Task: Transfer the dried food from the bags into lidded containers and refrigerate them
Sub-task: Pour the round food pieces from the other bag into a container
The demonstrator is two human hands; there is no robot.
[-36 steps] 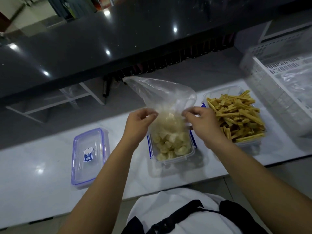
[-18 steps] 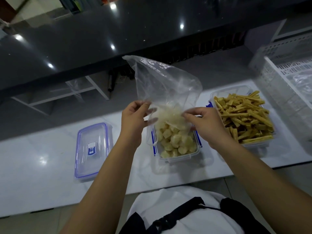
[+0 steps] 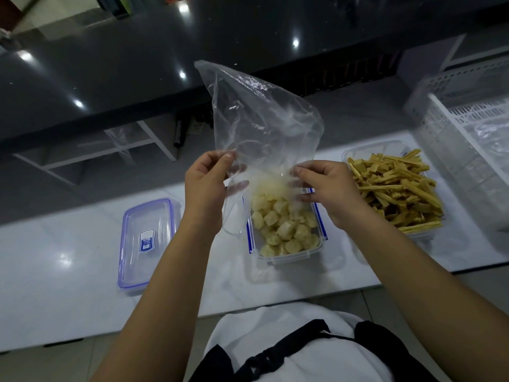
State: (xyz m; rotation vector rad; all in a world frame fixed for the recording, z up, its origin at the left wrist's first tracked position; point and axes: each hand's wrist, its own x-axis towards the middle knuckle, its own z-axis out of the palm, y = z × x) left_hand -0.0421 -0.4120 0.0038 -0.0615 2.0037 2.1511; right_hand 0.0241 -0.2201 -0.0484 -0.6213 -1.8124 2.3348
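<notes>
White counter (image 3: 68, 271) across frame centre; both hands, left hand (image 3: 205, 186) and right hand (image 3: 327, 188), pinch upended clear bag (image 3: 261, 125) over open container (image 3: 286, 230) of pale chunks (image 3: 283, 230).

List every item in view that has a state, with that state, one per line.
Plastic bag: upended, nearly empty, held over the middle container.
Middle container: unlidded, holding pale chunks.
Right container: unlidded, heaped with yellow sticks.
Lid: lying alone on the counter.
Left hand: pinching bag.
Right hand: pinching bag.
</notes>
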